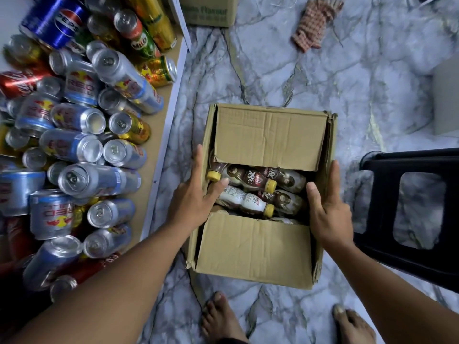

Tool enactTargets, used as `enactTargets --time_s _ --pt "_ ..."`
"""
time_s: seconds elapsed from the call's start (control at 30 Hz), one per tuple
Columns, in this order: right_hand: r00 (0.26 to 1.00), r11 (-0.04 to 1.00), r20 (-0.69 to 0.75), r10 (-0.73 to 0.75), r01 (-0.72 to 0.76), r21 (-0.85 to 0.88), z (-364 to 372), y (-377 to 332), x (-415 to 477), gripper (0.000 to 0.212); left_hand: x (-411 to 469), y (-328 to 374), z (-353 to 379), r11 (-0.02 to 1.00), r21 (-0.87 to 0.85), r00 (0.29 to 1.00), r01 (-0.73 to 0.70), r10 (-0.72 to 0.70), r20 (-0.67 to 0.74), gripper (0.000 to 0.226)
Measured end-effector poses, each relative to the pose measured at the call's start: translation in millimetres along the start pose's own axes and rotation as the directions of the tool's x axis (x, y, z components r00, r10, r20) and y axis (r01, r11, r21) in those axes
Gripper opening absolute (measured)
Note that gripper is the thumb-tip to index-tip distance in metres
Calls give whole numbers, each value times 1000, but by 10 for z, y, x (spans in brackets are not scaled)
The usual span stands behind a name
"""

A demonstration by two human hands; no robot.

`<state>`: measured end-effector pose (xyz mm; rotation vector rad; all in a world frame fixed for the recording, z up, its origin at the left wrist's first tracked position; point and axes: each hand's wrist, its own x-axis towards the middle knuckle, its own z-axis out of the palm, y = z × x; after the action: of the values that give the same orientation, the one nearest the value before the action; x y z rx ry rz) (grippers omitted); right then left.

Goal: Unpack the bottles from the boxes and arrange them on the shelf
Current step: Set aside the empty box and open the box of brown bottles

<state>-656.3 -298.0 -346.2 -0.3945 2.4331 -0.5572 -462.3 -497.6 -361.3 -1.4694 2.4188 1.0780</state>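
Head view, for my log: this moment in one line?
box part-open | bottles lying inside | left hand on left wall | right hand on right wall

The box (268, 135) sits on the floor (372, 95), bottles (248, 192) lying in it. At its 9 o'clock runs the shelf (165, 120), heaped with cans (74, 145); at 3 o'clock a stool (409, 162); at 1 o'clock a cloth (315, 23); at 12 o'clock a second box (208, 13). The left hand (196, 202) rests on its 9 o'clock wall, the right hand (327, 209) on the 3 o'clock wall
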Motion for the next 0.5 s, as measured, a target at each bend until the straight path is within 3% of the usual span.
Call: enactTargets --time_s 0.27,0.5 --pt "1000 1000 -14 9 -9 7 66 -114 -30 75 30 -150 -50 1000 28 1000 -3 3 12 84" --pt "996 995 43 -78 75 58 296 -332 -98 76 78 -439 -277 998 53 1000 14 -13 -25 84"
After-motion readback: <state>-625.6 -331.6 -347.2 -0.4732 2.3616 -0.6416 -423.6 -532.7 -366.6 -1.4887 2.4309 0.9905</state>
